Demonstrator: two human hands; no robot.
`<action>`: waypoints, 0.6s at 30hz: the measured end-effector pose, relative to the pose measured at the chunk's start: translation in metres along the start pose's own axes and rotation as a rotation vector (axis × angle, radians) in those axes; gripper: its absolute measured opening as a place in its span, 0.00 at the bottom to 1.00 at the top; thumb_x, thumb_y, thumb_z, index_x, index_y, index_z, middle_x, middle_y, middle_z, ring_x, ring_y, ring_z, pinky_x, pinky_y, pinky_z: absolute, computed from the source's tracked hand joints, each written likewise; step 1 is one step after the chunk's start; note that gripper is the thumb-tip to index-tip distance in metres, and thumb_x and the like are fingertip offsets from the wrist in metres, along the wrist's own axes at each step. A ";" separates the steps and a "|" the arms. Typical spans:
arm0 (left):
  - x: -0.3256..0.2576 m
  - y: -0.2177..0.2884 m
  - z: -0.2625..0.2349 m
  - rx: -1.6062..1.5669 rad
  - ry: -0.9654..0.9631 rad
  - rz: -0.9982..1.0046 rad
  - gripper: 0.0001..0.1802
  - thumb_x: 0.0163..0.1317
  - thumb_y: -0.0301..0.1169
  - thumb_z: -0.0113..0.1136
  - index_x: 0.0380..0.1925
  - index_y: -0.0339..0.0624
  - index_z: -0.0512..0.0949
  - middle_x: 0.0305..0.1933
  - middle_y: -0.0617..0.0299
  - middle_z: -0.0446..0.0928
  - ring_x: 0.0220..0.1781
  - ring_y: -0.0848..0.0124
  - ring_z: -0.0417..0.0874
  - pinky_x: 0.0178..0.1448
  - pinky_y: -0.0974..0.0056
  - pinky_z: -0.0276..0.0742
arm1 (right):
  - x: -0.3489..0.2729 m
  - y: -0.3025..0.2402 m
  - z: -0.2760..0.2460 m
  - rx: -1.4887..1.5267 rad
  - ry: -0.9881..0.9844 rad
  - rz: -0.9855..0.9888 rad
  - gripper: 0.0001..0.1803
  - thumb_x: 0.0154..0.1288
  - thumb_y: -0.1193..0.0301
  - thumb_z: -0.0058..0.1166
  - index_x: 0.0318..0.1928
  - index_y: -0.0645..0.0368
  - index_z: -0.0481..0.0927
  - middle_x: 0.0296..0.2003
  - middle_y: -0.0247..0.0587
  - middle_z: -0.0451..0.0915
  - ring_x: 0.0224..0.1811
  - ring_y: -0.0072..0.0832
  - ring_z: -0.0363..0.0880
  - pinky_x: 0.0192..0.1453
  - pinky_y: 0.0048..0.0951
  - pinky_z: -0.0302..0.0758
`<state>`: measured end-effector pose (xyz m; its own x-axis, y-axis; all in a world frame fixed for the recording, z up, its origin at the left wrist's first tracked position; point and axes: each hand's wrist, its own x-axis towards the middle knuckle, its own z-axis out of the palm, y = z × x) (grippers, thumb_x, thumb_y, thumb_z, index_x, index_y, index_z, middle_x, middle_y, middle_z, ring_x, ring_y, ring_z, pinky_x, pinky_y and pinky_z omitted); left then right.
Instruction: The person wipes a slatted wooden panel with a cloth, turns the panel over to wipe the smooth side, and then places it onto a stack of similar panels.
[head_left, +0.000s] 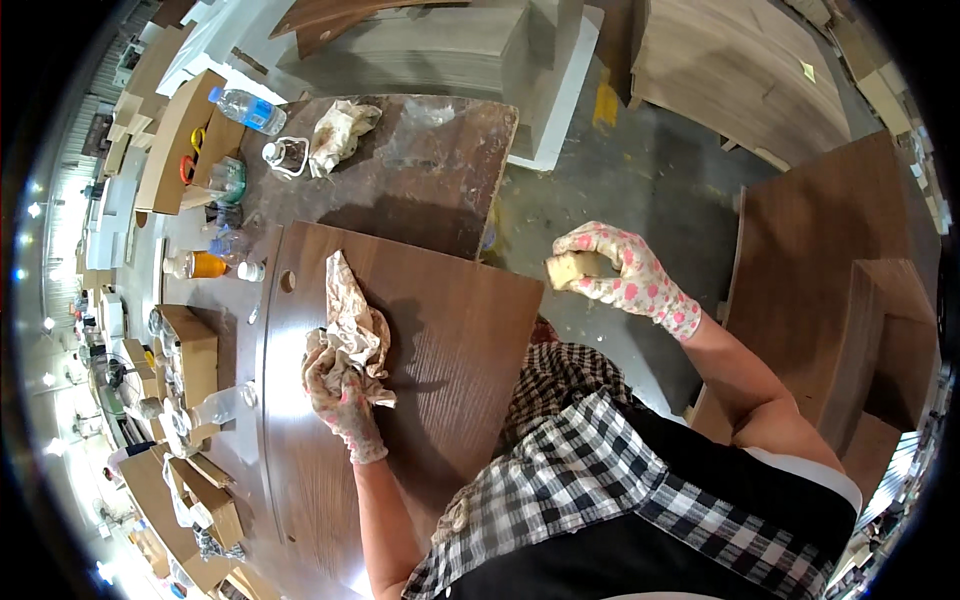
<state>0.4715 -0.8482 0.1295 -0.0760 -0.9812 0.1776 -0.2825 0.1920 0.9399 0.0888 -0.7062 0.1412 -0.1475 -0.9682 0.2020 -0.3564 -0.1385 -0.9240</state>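
My left hand (345,395), in a white glove with pink flowers, is closed on a crumpled beige cloth (357,322). The cloth lies on a dark brown wooden panel (455,335) with a round hole near its far left corner. Out to the right, past the panel's edge, my right hand (625,270) wears a matching glove. Its thumb and fingers pinch a small pale yellowish block (568,270), perhaps a sponge, held in the air above the floor.
Beyond the panel, the brown worktable (440,170) bears a crumpled rag (342,135), a water bottle (248,110) and a small white-capped bottle (285,155). A cardboard box (180,150) with scissors stands at left, near an orange-filled bottle (197,265). Stacked boards (740,75) and a brown cabinet (820,250) flank the right.
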 end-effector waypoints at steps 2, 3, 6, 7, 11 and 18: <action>0.001 0.004 0.002 -0.017 0.008 -0.055 0.24 0.43 0.16 0.46 0.44 0.32 0.75 0.56 0.54 0.68 0.58 0.64 0.69 0.66 0.59 0.65 | -0.002 0.000 0.011 -0.010 0.024 -0.076 0.21 0.55 0.72 0.65 0.51 0.56 0.79 0.44 0.40 0.81 0.48 0.36 0.80 0.54 0.35 0.75; 0.001 0.001 0.000 -0.029 0.004 -0.082 0.24 0.43 0.16 0.46 0.45 0.33 0.75 0.56 0.54 0.68 0.59 0.63 0.69 0.66 0.59 0.65 | -0.004 0.006 0.013 -0.064 0.050 -0.060 0.21 0.55 0.72 0.65 0.51 0.56 0.79 0.44 0.40 0.81 0.47 0.36 0.80 0.54 0.35 0.75; 0.000 -0.004 -0.003 -0.035 -0.013 -0.079 0.24 0.44 0.18 0.48 0.46 0.34 0.75 0.56 0.54 0.68 0.59 0.63 0.69 0.67 0.58 0.65 | -0.008 0.009 0.012 -0.084 0.115 -0.003 0.21 0.55 0.71 0.65 0.51 0.57 0.79 0.44 0.41 0.80 0.47 0.37 0.80 0.54 0.35 0.76; -0.001 -0.005 -0.002 -0.029 -0.018 -0.054 0.24 0.45 0.19 0.48 0.47 0.34 0.75 0.56 0.53 0.68 0.60 0.63 0.69 0.67 0.58 0.64 | -0.009 0.009 0.011 -0.065 0.134 0.019 0.22 0.55 0.70 0.65 0.51 0.57 0.79 0.45 0.42 0.80 0.47 0.38 0.80 0.53 0.35 0.76; -0.002 0.001 0.002 0.045 -0.007 0.046 0.19 0.54 0.25 0.54 0.48 0.33 0.75 0.54 0.56 0.70 0.52 0.66 0.75 0.56 0.63 0.77 | -0.012 0.000 0.025 -0.097 0.101 0.049 0.21 0.58 0.68 0.63 0.52 0.60 0.78 0.47 0.42 0.79 0.50 0.34 0.79 0.56 0.33 0.73; -0.002 0.010 0.015 0.594 -0.220 0.447 0.21 0.59 0.32 0.56 0.54 0.42 0.76 0.63 0.49 0.68 0.68 0.52 0.64 0.71 0.51 0.61 | -0.019 0.013 0.019 -0.042 0.389 0.134 0.22 0.56 0.72 0.64 0.52 0.62 0.77 0.46 0.44 0.80 0.48 0.34 0.80 0.53 0.31 0.75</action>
<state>0.4542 -0.8442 0.1341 -0.4744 -0.7929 0.3825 -0.6407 0.6090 0.4676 0.1044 -0.6937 0.1189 -0.5299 -0.8252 0.1958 -0.3466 0.0000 -0.9380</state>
